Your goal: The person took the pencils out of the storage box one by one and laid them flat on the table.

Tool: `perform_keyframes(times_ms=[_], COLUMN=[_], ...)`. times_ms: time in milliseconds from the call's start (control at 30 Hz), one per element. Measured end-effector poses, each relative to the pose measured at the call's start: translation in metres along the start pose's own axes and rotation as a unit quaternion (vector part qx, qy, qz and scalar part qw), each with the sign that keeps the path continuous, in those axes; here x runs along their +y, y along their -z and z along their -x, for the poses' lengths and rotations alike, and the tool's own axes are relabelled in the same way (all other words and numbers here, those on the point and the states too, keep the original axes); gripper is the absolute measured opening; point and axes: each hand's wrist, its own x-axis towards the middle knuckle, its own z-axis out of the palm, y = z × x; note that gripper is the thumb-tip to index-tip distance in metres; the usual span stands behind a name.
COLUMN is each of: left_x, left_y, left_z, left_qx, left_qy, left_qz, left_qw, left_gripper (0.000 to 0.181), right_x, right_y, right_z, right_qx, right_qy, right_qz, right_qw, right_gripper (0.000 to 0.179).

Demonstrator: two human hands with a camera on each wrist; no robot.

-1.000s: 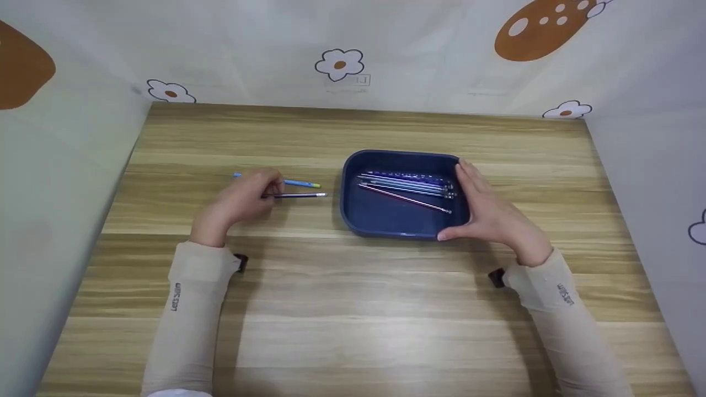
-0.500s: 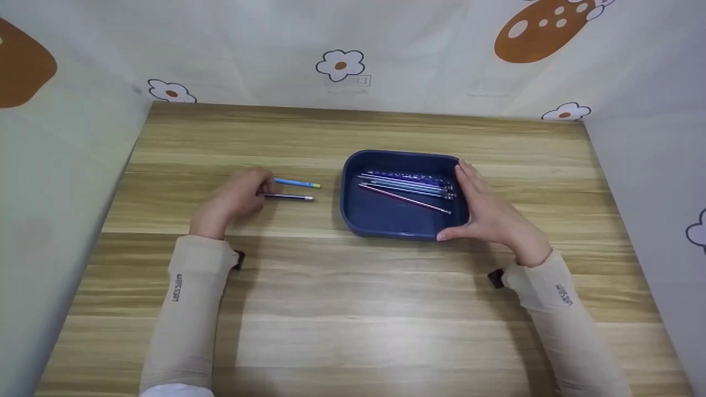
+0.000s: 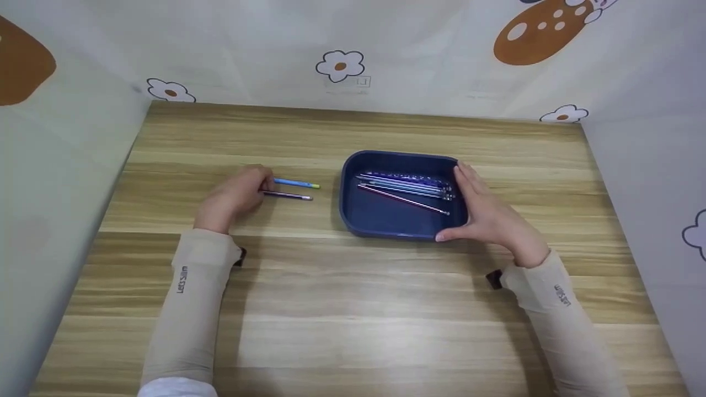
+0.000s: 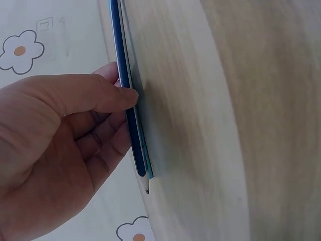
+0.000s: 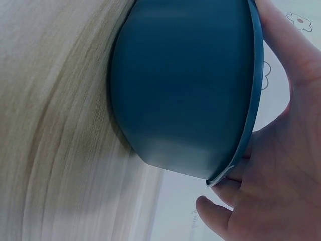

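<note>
My left hand pinches a dark pencil between thumb and fingers, its white eraser end pointing right toward the box. In the left wrist view the pencil shows a sharpened tip. Just behind it on the table lies a light blue pencil with a yellow-green end; the hand hides its left part. My right hand grips the right end of a dark blue box, thumb at the front corner, fingers along the far one. Several shiny pencils lie inside, with a red one apart in front.
The box stands on a wood-grain table. A pale wall sheet with flower prints rises behind the table's far edge, and similar sheets close off both sides.
My left hand has shifted slightly left with the dark pencil, and now covers the light blue pencil's left end. The right hand and the box stay nearly in place.
</note>
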Motion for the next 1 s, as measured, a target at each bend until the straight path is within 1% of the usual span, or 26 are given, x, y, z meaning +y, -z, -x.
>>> perform_keyframes(times_ms=[233, 467, 700, 800, 1000], left_x=[-0.0006, -0.0013, -0.0041, -0.0041, -0.0042], left_y=[-0.0029, -0.0036, -0.0023, -0.0011, -0.0007], left_z=[-0.0016, -0.0002, -0.0016, -0.0016, -0.0013], left_qx=[0.013, 0.015, 0.013, 0.013, 0.02], left_qy=[-0.004, -0.001, -0.03, -0.037, -0.048], left_qz=[-0.003, -0.003, -0.01, 0.0, 0.035], left_qw=[0.9999, 0.9999, 0.9994, 0.9992, 0.998], left_gripper=[0.017, 0.017, 0.025, 0.024, 0.019], right_x=[0.0009, 0.0013, 0.0012, 0.0013, 0.0014], right_y=[-0.0007, -0.0006, -0.0017, -0.0016, -0.001], right_z=[-0.0008, -0.0008, -0.0021, -0.0019, -0.0008], right_qx=[0.007, 0.003, 0.009, 0.008, 0.01], right_qy=[0.004, 0.004, 0.013, 0.012, 0.011], right_qz=[0.0, -0.001, 0.005, 0.006, 0.003], right_qw=[1.0, 1.0, 0.9999, 0.9999, 0.9999], right_gripper=[0.14, 0.141, 0.14, 0.14, 0.14])
